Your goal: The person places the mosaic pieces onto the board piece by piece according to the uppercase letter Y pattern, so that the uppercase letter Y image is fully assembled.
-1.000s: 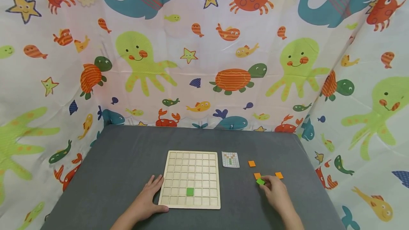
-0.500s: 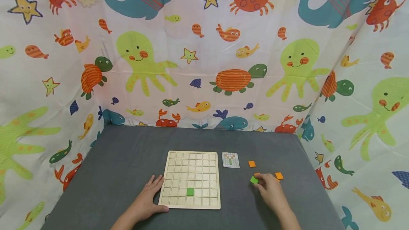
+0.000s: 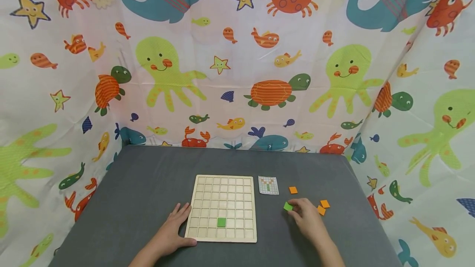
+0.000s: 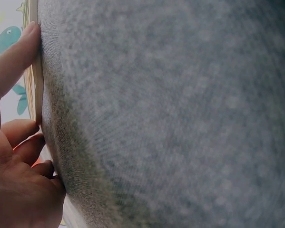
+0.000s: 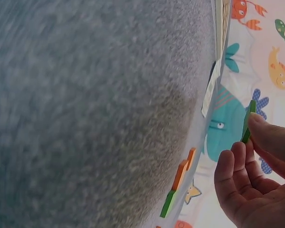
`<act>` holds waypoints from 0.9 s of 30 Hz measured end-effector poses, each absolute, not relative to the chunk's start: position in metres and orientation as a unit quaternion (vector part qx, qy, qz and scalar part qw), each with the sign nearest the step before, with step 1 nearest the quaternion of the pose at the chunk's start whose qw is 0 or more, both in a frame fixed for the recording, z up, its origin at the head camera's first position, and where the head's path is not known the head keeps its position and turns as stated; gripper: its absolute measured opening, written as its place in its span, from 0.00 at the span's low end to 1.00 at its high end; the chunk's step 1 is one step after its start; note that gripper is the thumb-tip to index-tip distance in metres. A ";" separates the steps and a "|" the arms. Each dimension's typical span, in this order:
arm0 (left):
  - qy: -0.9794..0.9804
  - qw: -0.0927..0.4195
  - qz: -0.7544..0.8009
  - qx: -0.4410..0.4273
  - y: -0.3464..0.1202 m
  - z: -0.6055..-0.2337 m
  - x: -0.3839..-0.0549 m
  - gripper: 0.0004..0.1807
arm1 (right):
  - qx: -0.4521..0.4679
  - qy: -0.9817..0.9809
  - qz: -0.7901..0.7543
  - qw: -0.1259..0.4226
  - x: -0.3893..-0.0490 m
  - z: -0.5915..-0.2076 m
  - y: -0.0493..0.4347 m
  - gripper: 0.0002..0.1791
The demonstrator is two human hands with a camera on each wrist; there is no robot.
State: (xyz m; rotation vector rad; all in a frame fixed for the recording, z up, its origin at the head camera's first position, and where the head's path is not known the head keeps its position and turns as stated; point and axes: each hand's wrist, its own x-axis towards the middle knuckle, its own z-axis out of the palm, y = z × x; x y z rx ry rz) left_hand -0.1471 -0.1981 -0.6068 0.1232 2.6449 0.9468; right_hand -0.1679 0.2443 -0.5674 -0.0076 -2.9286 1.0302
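A pale wooden grid board (image 3: 239, 196) lies on the grey table, with one green square tile (image 3: 221, 222) in a cell of a lower row. My left hand (image 3: 174, 228) rests against its left side, fingers spread along the edge and thumb at the near corner. To the board's right, my right hand (image 3: 309, 219) pinches another green square tile (image 3: 288, 206) between thumb and fingertips. In the right wrist view this tile (image 5: 248, 122) is tilted on edge, above the table surface. The left wrist view shows the left thumb (image 4: 21, 54) and fingers touching the board's side.
A small printed grid card (image 3: 268, 185) lies beside the board. Orange tiles (image 3: 293, 190) (image 3: 324, 204) (image 3: 321, 210) lie around the right hand. A further green tile (image 5: 168, 204) shows on the table in the right wrist view. A sea-animal curtain (image 3: 222, 114) hangs behind the table.
My right hand has moved left toward the board with the pinched green tile, uncovering an orange tile on its right. The left hand and the board stay in place.
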 end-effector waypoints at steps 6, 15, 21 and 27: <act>0.923 0.162 0.345 0.052 -0.197 -0.609 -0.147 0.66 | 0.003 -0.941 0.339 0.020 -0.168 -0.567 0.238 0.14; 0.925 0.157 0.343 0.052 -0.198 -0.605 -0.148 0.66 | 0.030 -0.938 0.344 0.026 -0.175 -0.566 0.225 0.15; 0.925 0.153 0.344 0.060 -0.199 -0.608 -0.146 0.65 | 0.051 -0.939 0.337 0.038 -0.178 -0.564 0.215 0.15; 0.924 0.149 0.347 0.057 -0.200 -0.608 -0.145 0.65 | 0.057 -0.940 0.336 0.019 -0.182 -0.565 0.201 0.15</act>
